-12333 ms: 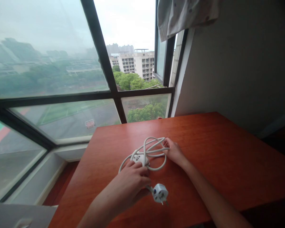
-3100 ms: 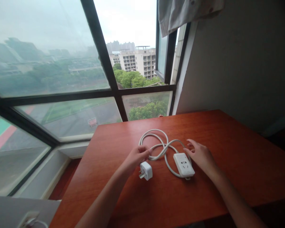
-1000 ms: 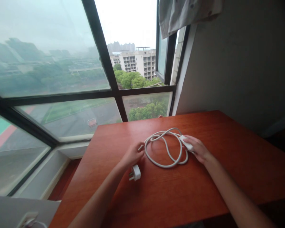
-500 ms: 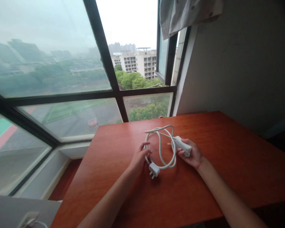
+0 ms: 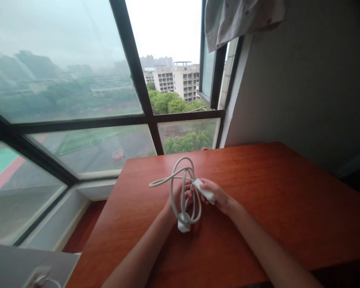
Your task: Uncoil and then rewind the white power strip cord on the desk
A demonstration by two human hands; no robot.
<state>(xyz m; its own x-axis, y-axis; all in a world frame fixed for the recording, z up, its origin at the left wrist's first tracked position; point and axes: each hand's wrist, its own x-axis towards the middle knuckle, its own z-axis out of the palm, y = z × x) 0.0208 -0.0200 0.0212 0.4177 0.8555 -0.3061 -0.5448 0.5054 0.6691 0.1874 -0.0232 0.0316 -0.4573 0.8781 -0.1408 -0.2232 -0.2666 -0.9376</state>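
A white power strip (image 5: 204,192), small and narrow, is gripped in my right hand (image 5: 221,197), thumb along its upper side. From its far end runs a white power cord (image 5: 171,196), looped into several loose coils above the tabletop. Behind these coils my left hand (image 5: 178,193) has its fingers curled around part of the cord, partly hidden by the loops. The cord's white plug (image 5: 184,226) hangs below the left hand; its pins do not show. Both hands are close together over the table.
The reddish-brown wooden table (image 5: 258,172) stretches under both hands to a window with dark frames (image 5: 108,122). A grey wall (image 5: 288,88) rises on the right, and a light curtain (image 5: 237,20) hangs above. At the lower left is a wall socket (image 5: 37,276) with something white plugged in.
My right hand has moved left with the power strip, close to my left hand. The cord's coils have swung left, over the left hand, and the plug has turned so its pins no longer show.
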